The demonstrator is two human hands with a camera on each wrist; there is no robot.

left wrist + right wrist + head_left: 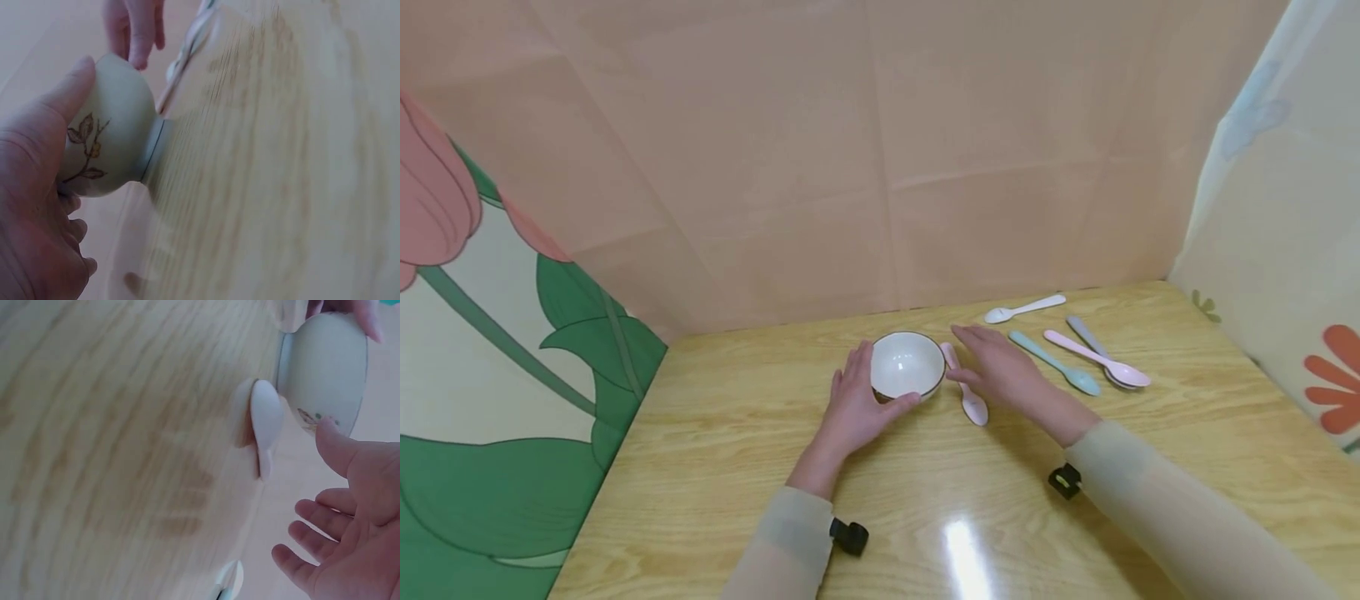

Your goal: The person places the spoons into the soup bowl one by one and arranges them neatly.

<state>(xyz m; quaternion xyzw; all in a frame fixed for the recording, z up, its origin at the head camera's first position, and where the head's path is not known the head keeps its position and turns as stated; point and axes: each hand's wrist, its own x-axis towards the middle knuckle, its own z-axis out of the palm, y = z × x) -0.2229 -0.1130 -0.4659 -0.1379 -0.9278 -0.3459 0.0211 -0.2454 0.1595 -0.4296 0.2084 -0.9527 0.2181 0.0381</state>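
Note:
A white bowl with a dark rim stands upright on the wooden table. My left hand holds it from the left, thumb on the near side and fingers round the far side. Leaves and a branch decorate the outside of the bowl in the left wrist view. To its right, my right hand has its fingers spread, its thumb close to the bowl; whether they touch I cannot tell. A pink spoon lies between the bowl and the right hand, its handle partly beside the bowl.
Further right lie a white spoon, a teal spoon and a pink spoon crossing over a grey-purple one. A pinkish sheet hangs behind the table. Patterned sheets border both sides.

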